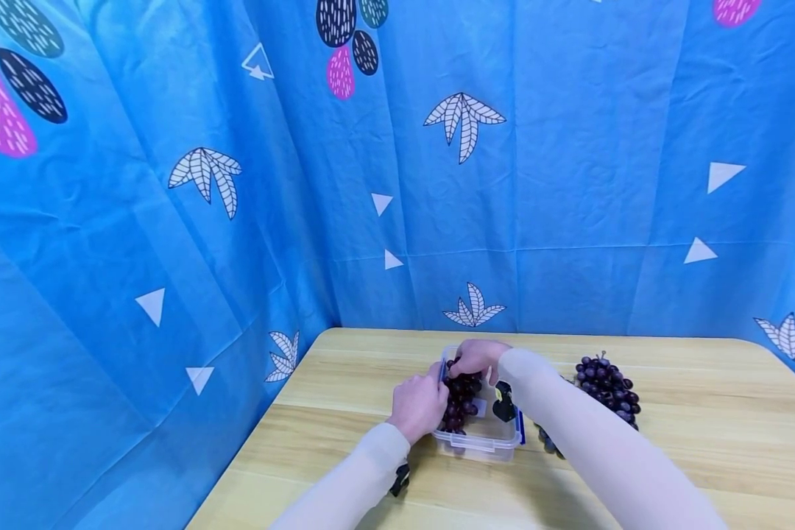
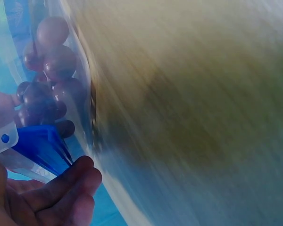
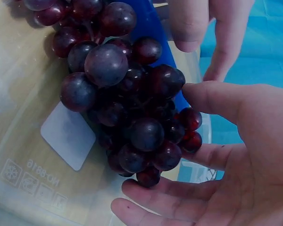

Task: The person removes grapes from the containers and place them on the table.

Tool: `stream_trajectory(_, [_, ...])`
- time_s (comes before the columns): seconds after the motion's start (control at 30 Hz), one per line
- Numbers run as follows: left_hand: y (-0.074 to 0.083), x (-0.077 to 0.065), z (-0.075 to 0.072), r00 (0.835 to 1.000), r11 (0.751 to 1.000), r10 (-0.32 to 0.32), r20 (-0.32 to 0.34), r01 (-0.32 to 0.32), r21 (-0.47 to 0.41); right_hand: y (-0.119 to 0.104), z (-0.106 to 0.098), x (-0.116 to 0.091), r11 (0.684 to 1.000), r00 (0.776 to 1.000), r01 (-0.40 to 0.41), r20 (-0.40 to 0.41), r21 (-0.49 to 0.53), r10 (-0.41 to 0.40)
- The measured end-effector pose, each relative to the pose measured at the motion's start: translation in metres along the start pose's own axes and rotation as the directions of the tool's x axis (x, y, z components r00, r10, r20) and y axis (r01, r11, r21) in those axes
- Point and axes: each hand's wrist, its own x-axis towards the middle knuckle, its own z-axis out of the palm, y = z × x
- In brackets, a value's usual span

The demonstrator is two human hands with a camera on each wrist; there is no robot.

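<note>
A bunch of dark red grapes [image 1: 460, 405] lies along the left side of a clear plastic container [image 1: 480, 444] on the table. My left hand [image 1: 419, 405] grips the container's left side, its fingertips at a blue latch [image 2: 45, 146] in the left wrist view. Reaching in from the right, my right hand [image 1: 480, 357] holds the far end of the bunch. The right wrist view shows its thumb against one grape [image 3: 165, 81] and the other fingers round the end of the bunch. Through the clear wall, grapes [image 2: 59, 63] appear in the left wrist view.
Right of the container, a dark bunch of grapes [image 1: 608, 390] lies on the wooden table [image 1: 715, 412]. More dark grapes [image 1: 548, 442] show beneath my right forearm, which hides part of them. A patterned blue curtain [image 1: 570, 184] hangs behind and left of the table.
</note>
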Motion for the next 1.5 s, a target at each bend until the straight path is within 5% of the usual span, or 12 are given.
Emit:
stream_trajectory(0.43, [-0.001,-0.001,0.0,1.0,1.0,0.004,-0.016,-0.004,0.007,0.003,0.007,0.001,0.997,1.0,-0.018,0.014,0.072,0.017])
stream_trajectory(0.73, [-0.003,-0.004,0.0,1.0,0.999,-0.024,-0.002,0.024,-0.024,-0.001,0.008,0.002,1.0,0.999,0.022,0.024,-0.003,-0.022])
stream_trajectory(1.0, [-0.002,-0.003,-0.001,1.0,1.0,-0.02,0.0,0.02,-0.021,-0.001,0.009,-0.001,0.999,0.999,0.029,0.031,0.046,-0.03])
stream_trajectory(1.5, [0.001,0.0,-0.001,1.0,1.0,-0.013,0.013,0.013,-0.012,0.004,0.006,-0.01,0.989,0.989,0.144,-0.024,0.011,-0.144])
